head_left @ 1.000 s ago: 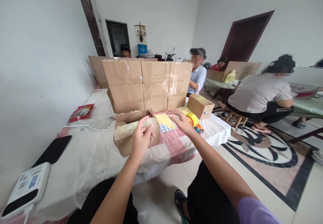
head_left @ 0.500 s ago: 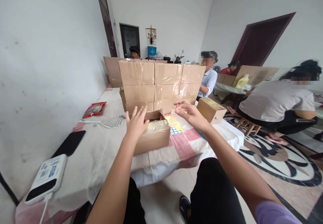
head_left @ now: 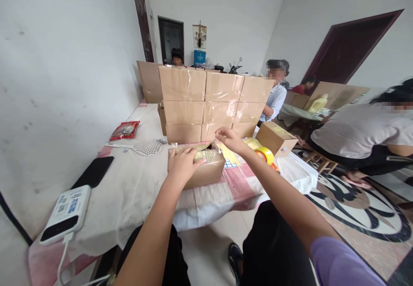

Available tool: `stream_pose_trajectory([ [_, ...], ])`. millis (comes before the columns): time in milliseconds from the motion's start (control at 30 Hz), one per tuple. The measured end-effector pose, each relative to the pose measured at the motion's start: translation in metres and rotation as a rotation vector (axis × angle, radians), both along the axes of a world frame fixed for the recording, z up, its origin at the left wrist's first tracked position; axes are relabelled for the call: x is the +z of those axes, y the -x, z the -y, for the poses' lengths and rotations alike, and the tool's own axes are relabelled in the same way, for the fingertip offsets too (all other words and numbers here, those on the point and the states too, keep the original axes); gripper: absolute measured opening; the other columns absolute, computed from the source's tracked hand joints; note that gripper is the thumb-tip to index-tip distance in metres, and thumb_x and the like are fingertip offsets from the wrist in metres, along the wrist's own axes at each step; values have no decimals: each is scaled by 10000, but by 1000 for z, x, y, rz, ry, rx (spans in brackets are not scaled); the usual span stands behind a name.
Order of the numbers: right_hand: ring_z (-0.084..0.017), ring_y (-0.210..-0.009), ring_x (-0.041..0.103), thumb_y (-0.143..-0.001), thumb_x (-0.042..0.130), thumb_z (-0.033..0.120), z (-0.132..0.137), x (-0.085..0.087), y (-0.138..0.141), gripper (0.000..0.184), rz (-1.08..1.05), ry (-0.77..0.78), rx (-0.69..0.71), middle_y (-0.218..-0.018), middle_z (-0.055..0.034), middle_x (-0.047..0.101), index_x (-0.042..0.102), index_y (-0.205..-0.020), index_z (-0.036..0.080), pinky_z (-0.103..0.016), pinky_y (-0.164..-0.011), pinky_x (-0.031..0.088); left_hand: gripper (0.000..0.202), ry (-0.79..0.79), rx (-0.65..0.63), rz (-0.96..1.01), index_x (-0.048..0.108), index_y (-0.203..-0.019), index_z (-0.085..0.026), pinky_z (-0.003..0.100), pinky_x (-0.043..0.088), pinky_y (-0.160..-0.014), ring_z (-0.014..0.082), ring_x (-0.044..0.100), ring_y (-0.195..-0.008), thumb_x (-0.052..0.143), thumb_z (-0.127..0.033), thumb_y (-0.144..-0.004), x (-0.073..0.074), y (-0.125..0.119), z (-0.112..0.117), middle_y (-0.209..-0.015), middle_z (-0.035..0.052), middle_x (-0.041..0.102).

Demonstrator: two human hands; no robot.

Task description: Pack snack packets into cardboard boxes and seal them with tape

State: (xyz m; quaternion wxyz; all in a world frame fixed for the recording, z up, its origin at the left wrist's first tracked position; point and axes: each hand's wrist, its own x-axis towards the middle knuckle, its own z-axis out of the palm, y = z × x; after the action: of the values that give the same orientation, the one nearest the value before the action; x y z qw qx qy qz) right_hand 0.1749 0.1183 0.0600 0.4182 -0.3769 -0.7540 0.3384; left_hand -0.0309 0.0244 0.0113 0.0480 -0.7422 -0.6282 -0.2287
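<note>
A small cardboard box sits near the front of the table, its top flaps partly folded over the opening. My left hand lies on the top at its left end, fingers stretched across a flap. Above the box's right end is my right hand, with fingers bent and pressed together close to a flap edge. Whether those fingertips grip anything is too small to tell. To the right of my right forearm lies a tape dispenser with a yellow roll, partly hidden by the arm.
Behind the box stands a wall of stacked, taped cartons. Another closed carton is at the right. On the left lie a red packet, a white mesh paddle, a black phone and a white device. Co-workers sit beyond.
My left hand has come down flat onto the box top, and the flaps cover more of the opening. My right hand has moved left to the box, its fingers closing together.
</note>
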Motion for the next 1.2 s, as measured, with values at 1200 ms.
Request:
stream_pose_trajectory([
  [1200,-170,-770,557,-812,613,223,-28,-30,22,99,437,-101,27,-776,-28,618,650,-746,160,-302,-744,430,642,147,-4,-24,569,-1366,-360,604,260,-1122,341,448,-1307,502,-734,-849,-7,-7,-8,-1421,79,557],
])
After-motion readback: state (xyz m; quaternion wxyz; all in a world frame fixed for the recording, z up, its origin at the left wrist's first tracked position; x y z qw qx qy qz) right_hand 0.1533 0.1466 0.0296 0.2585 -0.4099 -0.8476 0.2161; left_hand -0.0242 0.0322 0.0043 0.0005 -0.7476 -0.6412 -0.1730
